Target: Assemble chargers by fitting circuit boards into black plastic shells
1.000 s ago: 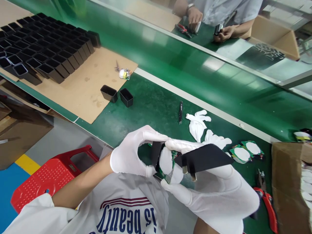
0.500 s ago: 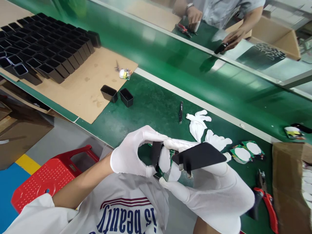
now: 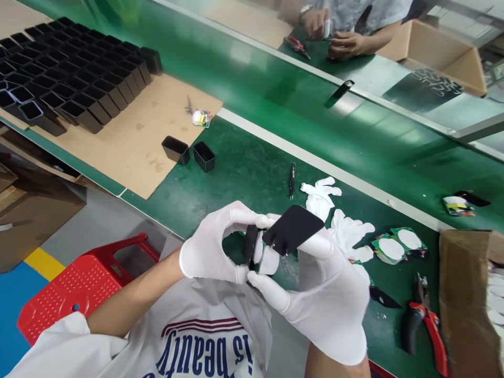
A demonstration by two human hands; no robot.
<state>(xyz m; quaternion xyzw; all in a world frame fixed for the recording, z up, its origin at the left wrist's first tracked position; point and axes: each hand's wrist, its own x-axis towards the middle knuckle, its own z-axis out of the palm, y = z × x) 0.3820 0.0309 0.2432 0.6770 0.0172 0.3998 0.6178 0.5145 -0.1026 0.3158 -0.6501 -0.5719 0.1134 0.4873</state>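
My left hand [image 3: 214, 244], in a white glove, is wrapped round a black plastic case [image 3: 249, 245] lying on its side, its mouth facing right. Gloved in white too, my right hand [image 3: 318, 283] pinches a circuit board with white round pads [image 3: 268, 261] at the mouth of the case. The board is partly inside; fingers hide much of it. A flat black plate [image 3: 294, 228] with metal prongs stands out at the board's right end, over my right fingers.
Many black cases [image 3: 79, 73] stand on cardboard at left; two more [image 3: 175, 149] are nearer. Tweezers [image 3: 292, 181], spare gloves [image 3: 350, 233], circuit boards [image 3: 389, 248] and red-handled pliers [image 3: 425, 320] lie on the green bench. A red stool [image 3: 74, 289] is below. A co-worker's hands [image 3: 346, 44] are across the bench.
My right hand has moved left, pushing the board deeper into the case; the black plate went along. The co-worker's hand let go of a black piece. Items on the far green strip shifted left.
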